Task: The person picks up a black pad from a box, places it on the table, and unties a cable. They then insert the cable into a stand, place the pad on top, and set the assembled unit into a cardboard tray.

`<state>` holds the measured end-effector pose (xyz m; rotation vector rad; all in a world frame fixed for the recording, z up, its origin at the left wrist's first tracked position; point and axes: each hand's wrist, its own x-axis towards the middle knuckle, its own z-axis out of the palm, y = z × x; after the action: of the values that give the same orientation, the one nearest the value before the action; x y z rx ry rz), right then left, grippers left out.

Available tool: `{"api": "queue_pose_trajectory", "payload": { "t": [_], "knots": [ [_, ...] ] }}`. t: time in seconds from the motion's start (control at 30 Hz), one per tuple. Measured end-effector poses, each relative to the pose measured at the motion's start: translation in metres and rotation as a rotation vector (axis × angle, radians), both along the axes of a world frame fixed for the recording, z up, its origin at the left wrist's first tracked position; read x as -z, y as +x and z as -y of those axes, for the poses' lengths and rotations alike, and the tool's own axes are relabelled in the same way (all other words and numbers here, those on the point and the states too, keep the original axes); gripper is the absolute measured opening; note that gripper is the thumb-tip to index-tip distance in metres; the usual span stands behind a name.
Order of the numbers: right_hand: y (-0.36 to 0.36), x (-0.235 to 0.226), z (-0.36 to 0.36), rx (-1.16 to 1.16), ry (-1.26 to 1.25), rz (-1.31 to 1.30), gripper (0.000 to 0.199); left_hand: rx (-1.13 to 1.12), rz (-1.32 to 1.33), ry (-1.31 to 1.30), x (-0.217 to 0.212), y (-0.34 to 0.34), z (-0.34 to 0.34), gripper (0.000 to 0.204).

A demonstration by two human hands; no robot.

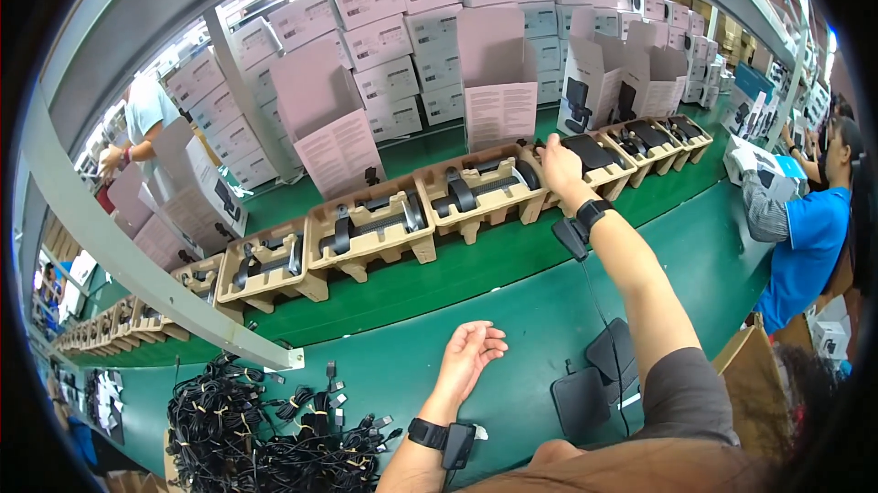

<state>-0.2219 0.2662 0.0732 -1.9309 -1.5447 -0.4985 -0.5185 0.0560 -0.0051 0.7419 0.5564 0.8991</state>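
My right hand (562, 166) reaches over the row of brown moulded-pulp trays, at the gap beside a tray with a flat black pad (593, 152). Its fingers are curled; what they grip, if anything, is hidden. Left of it, a pulp tray (471, 219) holds black parts and a ribbed strip. My left hand (471, 358) hovers above the green table (526, 310), palm turned inward, fingers loosely bent and apart, with nothing in it. Nearest to it is a heap of bundled black cables (247, 429). Both wrists wear black strapped devices.
Open pale cartons (325, 141) stand behind the trays, before a wall of stacked boxes (384, 40). A metal post (165, 255) crosses the left side. Two black pads (581, 401) lie by my right arm. A co-worker in blue (814, 228) sits at right.
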Motion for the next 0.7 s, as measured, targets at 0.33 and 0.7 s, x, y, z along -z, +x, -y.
{"api": "queue_pose_trajectory", "payload": {
  "t": [0.33, 0.7],
  "knots": [
    [0.012, -0.005, 0.007, -0.083, -0.107, 0.058, 0.021, -0.001, -0.024, 0.003, 0.002, -0.013, -0.002, 0.021],
    [0.006, -0.013, 0.001, -0.119, -0.375, -0.008, 0.017, 0.000, -0.043, 0.008, 0.001, -0.026, 0.004, 0.018]
  ]
}}
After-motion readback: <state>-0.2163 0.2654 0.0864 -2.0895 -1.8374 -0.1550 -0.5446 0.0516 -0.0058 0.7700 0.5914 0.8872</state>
